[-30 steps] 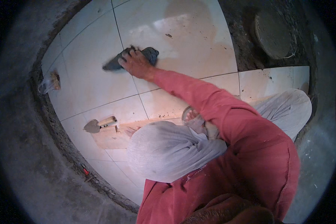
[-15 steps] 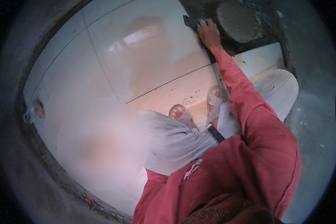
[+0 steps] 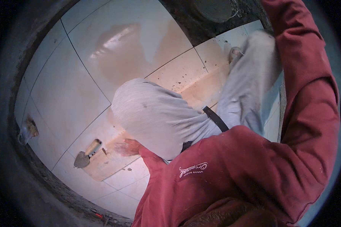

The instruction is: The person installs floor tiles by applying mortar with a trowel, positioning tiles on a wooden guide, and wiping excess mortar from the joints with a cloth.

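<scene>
My left hand [image 3: 127, 147] rests on the floor tile with its fingers stretched out and holds nothing. Beside its fingertips lies a pointing trowel [image 3: 88, 154], with a pale handle and a grey, mortar-smeared blade. My right hand is out of sight; the red right sleeve [image 3: 305, 56] runs up past the top edge at the right. Large pale floor tiles [image 3: 91, 85] spread around me, brownish and wet in places.
A clear plastic bag [image 3: 28, 130] lies by the left wall. At the top, past the tile edge, are dark bare ground [image 3: 189, 24] and a round grey slab [image 3: 215, 10]. Crumbs of mortar dot the tiles near my foot [image 3: 235, 53].
My right hand, on a dark block at the tile edge before, has gone out of view up and right. My body has turned; my left hand and the trowel, blurred out earlier, now show.
</scene>
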`<state>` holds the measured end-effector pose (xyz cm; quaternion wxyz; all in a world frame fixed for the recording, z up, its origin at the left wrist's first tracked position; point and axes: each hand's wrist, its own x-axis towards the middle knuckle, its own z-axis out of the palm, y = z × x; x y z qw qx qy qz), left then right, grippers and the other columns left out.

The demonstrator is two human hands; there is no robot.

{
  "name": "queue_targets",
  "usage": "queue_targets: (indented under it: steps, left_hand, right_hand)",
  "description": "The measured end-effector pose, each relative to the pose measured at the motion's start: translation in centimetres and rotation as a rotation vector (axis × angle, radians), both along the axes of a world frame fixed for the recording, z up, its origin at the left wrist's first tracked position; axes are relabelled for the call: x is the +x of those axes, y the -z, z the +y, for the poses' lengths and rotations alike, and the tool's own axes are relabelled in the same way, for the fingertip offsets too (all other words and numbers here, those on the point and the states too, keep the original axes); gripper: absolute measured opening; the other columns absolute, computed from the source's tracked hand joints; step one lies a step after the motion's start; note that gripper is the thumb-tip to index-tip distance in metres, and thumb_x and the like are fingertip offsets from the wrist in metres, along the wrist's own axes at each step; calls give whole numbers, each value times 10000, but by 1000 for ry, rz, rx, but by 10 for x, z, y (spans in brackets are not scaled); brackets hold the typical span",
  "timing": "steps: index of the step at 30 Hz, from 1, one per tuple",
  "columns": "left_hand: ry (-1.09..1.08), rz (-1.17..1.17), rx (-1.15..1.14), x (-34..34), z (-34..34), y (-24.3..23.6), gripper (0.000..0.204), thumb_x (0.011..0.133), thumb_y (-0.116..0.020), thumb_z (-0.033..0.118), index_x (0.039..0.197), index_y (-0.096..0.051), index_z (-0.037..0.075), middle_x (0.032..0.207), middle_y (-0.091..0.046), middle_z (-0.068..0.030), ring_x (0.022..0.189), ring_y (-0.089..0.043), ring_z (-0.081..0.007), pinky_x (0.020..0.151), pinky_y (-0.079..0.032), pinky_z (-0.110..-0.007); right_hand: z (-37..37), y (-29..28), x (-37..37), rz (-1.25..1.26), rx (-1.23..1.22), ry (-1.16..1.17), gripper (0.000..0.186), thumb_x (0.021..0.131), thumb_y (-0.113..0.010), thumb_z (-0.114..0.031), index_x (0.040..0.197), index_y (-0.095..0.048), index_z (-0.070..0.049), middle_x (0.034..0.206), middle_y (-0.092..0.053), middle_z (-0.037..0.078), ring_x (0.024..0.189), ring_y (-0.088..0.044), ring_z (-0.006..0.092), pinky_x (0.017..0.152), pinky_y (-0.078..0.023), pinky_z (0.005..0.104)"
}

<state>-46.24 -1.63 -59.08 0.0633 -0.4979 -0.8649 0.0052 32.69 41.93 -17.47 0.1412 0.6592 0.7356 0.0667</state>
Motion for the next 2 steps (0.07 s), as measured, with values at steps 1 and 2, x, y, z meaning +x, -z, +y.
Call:
queue_targets:
  steps: [1,2]
  left_hand:
    - [-29,4,13,-12,-1,2,690,1058,-388,565,1647,-241,237,1717,-193,-134,1583,-182,-319,1243,-157,-559]
    - [-23,-2,11,-4,-5,4,690,1058,-388,565,1647,-241,237,1717,-193,-134,1583,-182,-319,1243,-157,-559]
  right_hand:
    - [-29,-19,-23,18,57,-74,265,894,-609,-235,1031,-708,-31,991,-729,218,930,-696,398,790,-528,498]
    - [-67,-34,-23,42,12,12,287,900,-604,-251,1054,-695,-26,1034,-719,230,971,-687,412,819,-525,506]
